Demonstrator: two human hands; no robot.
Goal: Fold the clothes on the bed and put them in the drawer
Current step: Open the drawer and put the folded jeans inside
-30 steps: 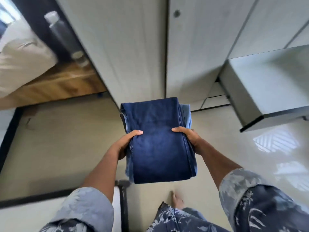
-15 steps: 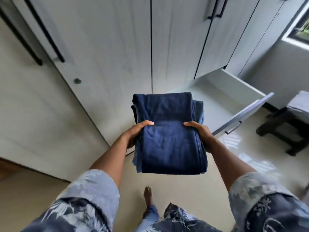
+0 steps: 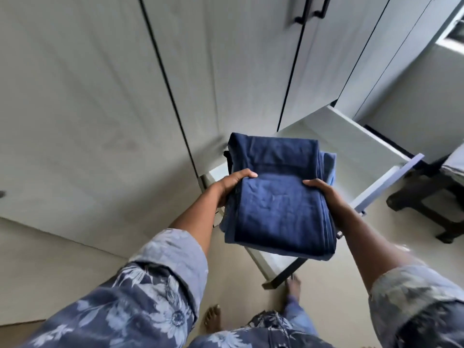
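A folded dark blue garment [image 3: 276,197] with a lighter blue layer showing at its right edge is held flat between both hands. My left hand [image 3: 231,185] grips its left side, thumb on top. My right hand [image 3: 324,197] grips its right side, thumb on top as well. The garment hangs over the open pale drawer [image 3: 351,146] that sticks out from the bottom of the wardrobe. Most of the drawer's inside is hidden behind the cloth.
Tall pale wardrobe doors [image 3: 226,71] with black handles [image 3: 308,11] rise behind the drawer. A dark wooden stool [image 3: 431,197] stands on the right past the drawer front [image 3: 386,184]. My bare feet are on the light floor [image 3: 62,272] below.
I have turned right and come closer to the wardrobe; the open drawer now lies directly under the folded garment. Both hands keep the same grip on it.
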